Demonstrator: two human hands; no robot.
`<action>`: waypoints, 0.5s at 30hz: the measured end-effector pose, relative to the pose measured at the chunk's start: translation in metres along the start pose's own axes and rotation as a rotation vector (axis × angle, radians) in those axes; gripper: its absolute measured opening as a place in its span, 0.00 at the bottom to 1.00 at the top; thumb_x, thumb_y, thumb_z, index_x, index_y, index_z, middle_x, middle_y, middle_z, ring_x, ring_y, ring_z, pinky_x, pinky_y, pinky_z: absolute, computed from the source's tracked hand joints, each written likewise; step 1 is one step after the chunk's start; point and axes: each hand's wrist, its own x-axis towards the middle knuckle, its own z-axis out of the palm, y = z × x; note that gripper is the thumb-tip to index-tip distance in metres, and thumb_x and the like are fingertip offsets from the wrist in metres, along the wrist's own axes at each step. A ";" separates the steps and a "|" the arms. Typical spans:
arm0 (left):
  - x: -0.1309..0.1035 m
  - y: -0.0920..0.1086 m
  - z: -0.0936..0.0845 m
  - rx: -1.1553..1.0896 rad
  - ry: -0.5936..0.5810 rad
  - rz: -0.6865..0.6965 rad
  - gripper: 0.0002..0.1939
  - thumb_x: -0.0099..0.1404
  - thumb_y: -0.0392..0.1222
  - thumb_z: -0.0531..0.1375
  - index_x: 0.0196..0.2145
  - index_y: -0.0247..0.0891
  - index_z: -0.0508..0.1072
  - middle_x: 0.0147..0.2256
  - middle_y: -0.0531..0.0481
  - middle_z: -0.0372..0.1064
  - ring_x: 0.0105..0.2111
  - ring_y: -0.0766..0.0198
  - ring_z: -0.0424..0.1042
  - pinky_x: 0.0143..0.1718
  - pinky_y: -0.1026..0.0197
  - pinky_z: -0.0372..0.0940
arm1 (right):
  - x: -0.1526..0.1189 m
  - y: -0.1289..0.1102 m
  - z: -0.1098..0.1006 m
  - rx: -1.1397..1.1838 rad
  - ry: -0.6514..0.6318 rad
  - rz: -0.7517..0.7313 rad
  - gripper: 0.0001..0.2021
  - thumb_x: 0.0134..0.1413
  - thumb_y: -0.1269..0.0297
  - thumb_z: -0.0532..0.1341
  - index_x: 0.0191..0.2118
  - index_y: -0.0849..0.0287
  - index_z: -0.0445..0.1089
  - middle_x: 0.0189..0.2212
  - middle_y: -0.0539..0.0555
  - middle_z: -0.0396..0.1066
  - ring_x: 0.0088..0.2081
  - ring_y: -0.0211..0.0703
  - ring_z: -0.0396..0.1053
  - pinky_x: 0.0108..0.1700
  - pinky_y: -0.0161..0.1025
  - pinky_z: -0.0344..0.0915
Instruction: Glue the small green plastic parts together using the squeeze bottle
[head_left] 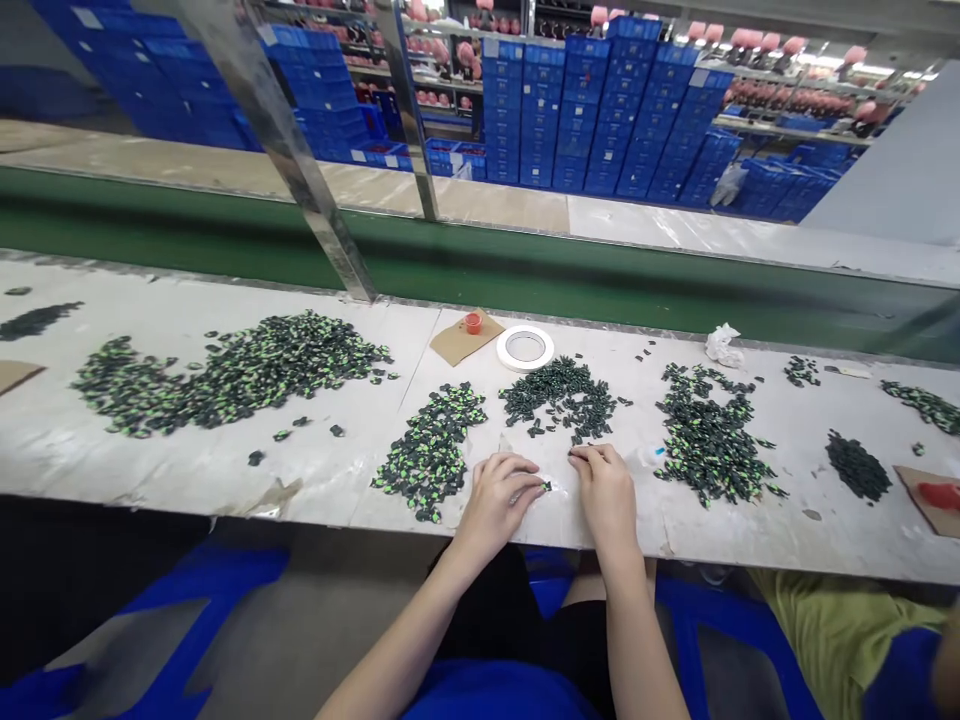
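Observation:
My left hand (501,500) pinches a small dark part with a bright green spot (546,486) between thumb and fingertips, just above the white tabletop. To its right, my right hand (606,490) has its fingertips closed on a tiny dark piece (576,452) at the near edge of a heap of plain dark pieces (559,392). Left of my left hand lies a heap of black-and-green parts (429,455). Another black-and-green heap (709,440) spreads to the right of my right hand. The parts are too small for me to tell their exact kind.
A roll of white tape (525,348) lies behind the dark heap, beside a red cup (473,322) on cardboard (457,345). A long black-and-green heap (247,370) covers the left. Crumpled white tissue (724,345) sits at back right. A person in a yellow-green garment (832,640) is at right.

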 end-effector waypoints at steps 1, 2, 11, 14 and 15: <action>0.000 0.000 0.000 -0.004 -0.008 -0.005 0.02 0.62 0.37 0.63 0.33 0.43 0.77 0.38 0.49 0.76 0.44 0.56 0.70 0.45 0.50 0.60 | 0.000 -0.001 -0.001 -0.013 -0.005 0.007 0.15 0.64 0.61 0.50 0.32 0.56 0.73 0.30 0.56 0.69 0.33 0.47 0.68 0.34 0.42 0.63; 0.001 0.001 0.000 -0.009 -0.017 -0.009 0.02 0.62 0.37 0.63 0.33 0.43 0.77 0.39 0.49 0.76 0.44 0.56 0.70 0.45 0.50 0.60 | 0.000 -0.002 -0.002 -0.029 -0.014 0.013 0.16 0.65 0.60 0.49 0.32 0.56 0.72 0.30 0.56 0.69 0.33 0.48 0.67 0.34 0.42 0.62; 0.003 0.007 -0.007 -0.059 -0.117 -0.011 0.03 0.64 0.37 0.62 0.37 0.41 0.75 0.38 0.52 0.78 0.48 0.56 0.67 0.49 0.52 0.56 | -0.008 -0.016 -0.020 0.179 -0.001 0.135 0.19 0.63 0.51 0.50 0.41 0.57 0.74 0.36 0.58 0.74 0.35 0.47 0.72 0.37 0.43 0.68; 0.004 0.009 -0.008 -0.096 -0.180 0.005 0.04 0.65 0.37 0.61 0.37 0.42 0.75 0.36 0.53 0.78 0.48 0.58 0.67 0.50 0.52 0.55 | -0.016 -0.016 -0.023 0.398 -0.035 0.250 0.17 0.56 0.49 0.58 0.34 0.57 0.76 0.34 0.57 0.76 0.35 0.48 0.73 0.37 0.42 0.70; 0.005 0.009 -0.008 -0.108 -0.193 0.003 0.04 0.65 0.37 0.60 0.37 0.42 0.75 0.36 0.53 0.77 0.47 0.58 0.68 0.51 0.52 0.55 | -0.019 -0.016 -0.022 0.464 -0.037 0.309 0.16 0.53 0.50 0.61 0.34 0.57 0.76 0.34 0.57 0.77 0.35 0.48 0.74 0.38 0.43 0.70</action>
